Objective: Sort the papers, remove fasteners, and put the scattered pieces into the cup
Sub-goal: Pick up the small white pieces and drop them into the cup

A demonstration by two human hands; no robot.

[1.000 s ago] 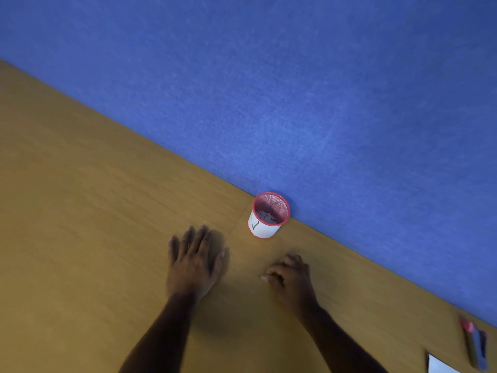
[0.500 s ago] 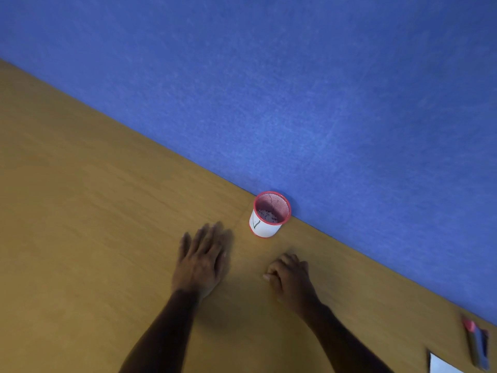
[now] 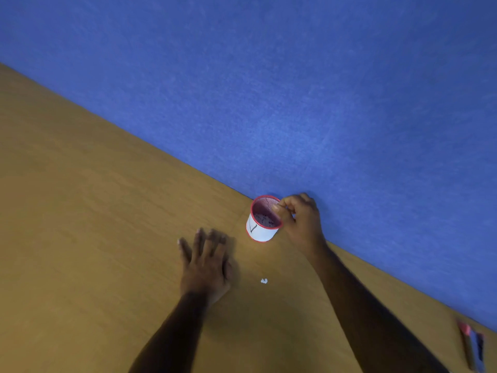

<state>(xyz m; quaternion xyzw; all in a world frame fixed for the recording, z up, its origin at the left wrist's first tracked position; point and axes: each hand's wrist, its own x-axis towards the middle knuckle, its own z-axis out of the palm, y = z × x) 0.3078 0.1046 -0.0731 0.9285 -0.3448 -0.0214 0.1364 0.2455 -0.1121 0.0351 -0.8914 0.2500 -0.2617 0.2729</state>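
So we're on the cleanup step: right hand (image 3: 298, 222) pinches its fingertips over the cup (image 3: 262, 220), can't tell what's held. Left hand (image 3: 205, 262) lies spread flat; one scrap (image 3: 264, 281) remains at the cup's 6 o'clock, probably grabbed next

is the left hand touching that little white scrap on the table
Apart. The head view shows bare table between the left hand and the white scrap.
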